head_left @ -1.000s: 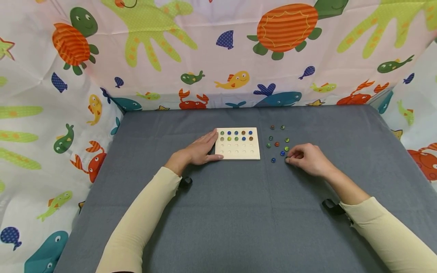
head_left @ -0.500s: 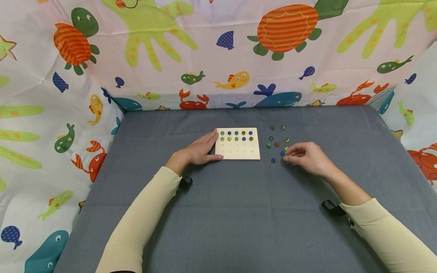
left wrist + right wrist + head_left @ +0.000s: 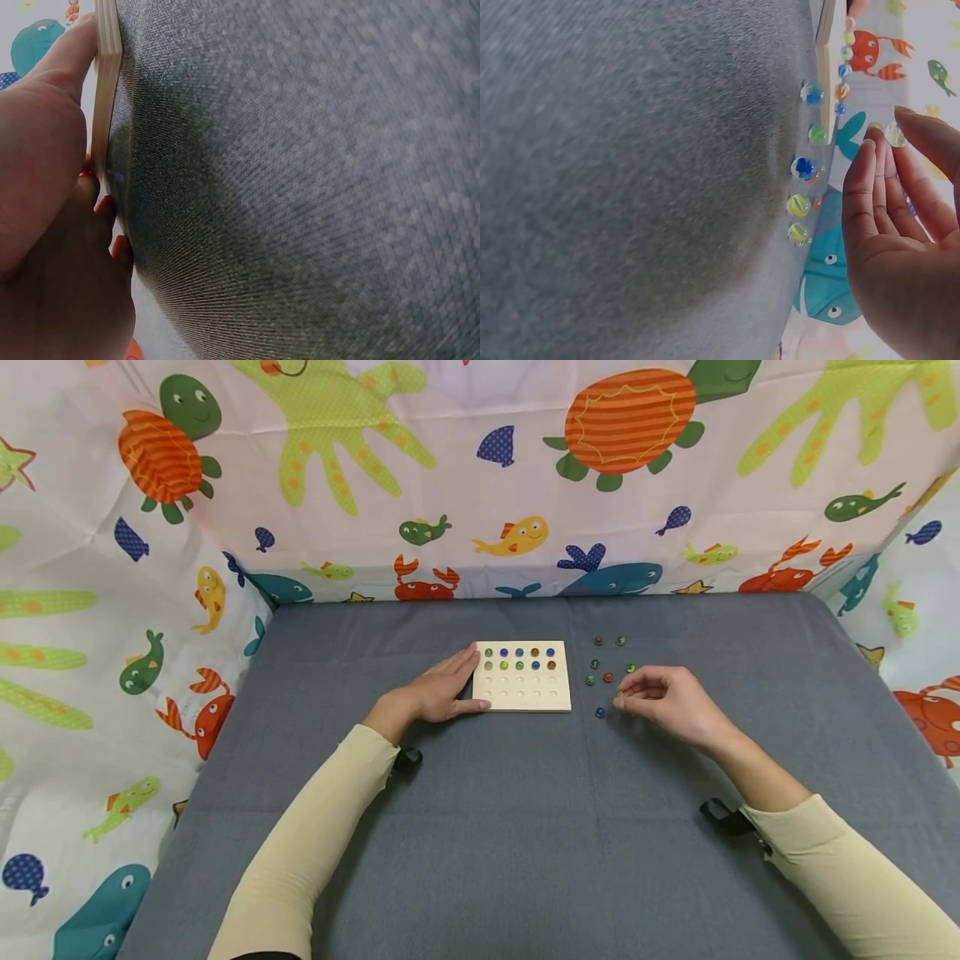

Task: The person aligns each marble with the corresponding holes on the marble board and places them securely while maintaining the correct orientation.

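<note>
A pale wooden board with rows of round hollows lies flat on the grey cloth. Marbles in mixed colours fill its two far rows; the two near rows show bare hollows. My left hand rests at the board's left end, fingers extended along the side and thumb at the near corner. Right of the board, my right hand pinches a clear marble with greenish streaks between thumb and fingertips, raised off the cloth in the right wrist view. Close to it lie a blue marble and an orange-red marble.
Several more loose marbles lie between the board and my right hand, among them a green marble and a brownish marble. A curtain printed with sea animals hangs behind and at both sides of the cloth-covered table.
My right hand has shifted slightly left and away from me with the pinched marble, now covering the blue and yellow-green marbles beside it. The left hand and board have stayed put.
</note>
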`<state>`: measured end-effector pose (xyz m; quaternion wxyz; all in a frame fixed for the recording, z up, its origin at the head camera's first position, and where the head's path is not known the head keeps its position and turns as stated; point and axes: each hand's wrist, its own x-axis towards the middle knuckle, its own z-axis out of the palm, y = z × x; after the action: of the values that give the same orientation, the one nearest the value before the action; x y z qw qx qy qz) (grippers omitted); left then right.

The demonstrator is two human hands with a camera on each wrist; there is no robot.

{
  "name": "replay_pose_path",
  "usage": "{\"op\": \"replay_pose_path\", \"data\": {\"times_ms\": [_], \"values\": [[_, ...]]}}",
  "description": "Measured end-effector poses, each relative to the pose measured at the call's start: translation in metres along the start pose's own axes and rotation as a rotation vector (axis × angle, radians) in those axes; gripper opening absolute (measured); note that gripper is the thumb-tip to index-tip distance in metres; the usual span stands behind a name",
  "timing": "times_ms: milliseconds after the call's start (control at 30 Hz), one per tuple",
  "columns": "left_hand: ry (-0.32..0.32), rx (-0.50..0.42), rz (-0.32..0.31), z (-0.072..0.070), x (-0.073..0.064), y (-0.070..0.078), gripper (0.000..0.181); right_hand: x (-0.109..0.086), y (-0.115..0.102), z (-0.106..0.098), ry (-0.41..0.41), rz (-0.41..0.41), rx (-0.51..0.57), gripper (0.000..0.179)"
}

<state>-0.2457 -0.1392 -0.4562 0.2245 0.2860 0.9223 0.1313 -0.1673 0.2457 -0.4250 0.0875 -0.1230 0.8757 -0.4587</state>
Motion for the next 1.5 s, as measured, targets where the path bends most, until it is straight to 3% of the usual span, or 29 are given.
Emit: {"op": "replay_pose_path", "data": {"times_ms": [267,1000,1500], "values": [[0.000,0.007,-0.011,-0.001,0.000,0.001,0.096,0.007,-0.009,0.003,0.029,-0.022,0.001,0.024],[-0.008,0.005,-0.011,-0.011,-0.007,0.011,0.096,0.032,-0.036,0.010,0.003,-0.037,-0.032,0.021],[0.004,0.016,-0.010,-0.007,-0.006,0.009,0.096,0.049,-0.045,0.025,-0.012,-0.085,-0.052,0.016]]}}
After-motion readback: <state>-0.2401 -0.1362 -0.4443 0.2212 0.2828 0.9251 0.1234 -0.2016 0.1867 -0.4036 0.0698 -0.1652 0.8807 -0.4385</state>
